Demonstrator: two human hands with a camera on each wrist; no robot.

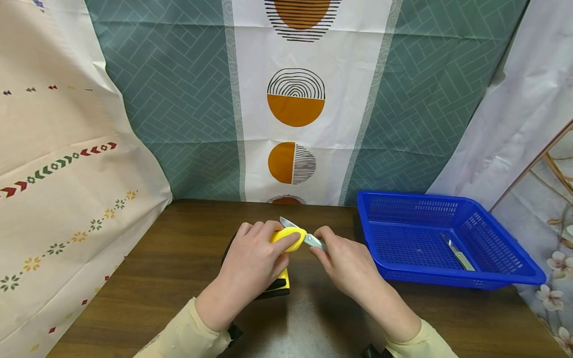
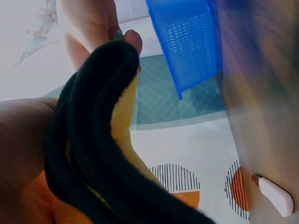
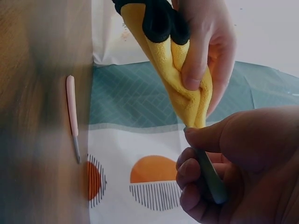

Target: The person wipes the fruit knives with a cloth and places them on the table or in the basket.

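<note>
My left hand (image 1: 252, 256) grips a folded yellow cloth (image 1: 291, 239) with a black border, which hangs down below the fingers. The cloth wraps a knife (image 1: 315, 242) near the start of its blade, and the bare blade tip pokes out past the cloth in the head view. The right hand (image 1: 349, 258) holds the knife by its pale green handle (image 3: 212, 179), fingers curled and thumb near the cloth. In the left wrist view, the thick black border (image 2: 103, 116) of the cloth hides most of the knife.
To the right stands a blue plastic basket (image 1: 416, 274) with another green-handled knife (image 1: 461, 256) inside. A pink-handled knife (image 3: 72, 107) lies on the brown wooden table (image 1: 147, 278); the head view does not show it. Patterned fabric (image 1: 188, 99) hangs behind and at both sides.
</note>
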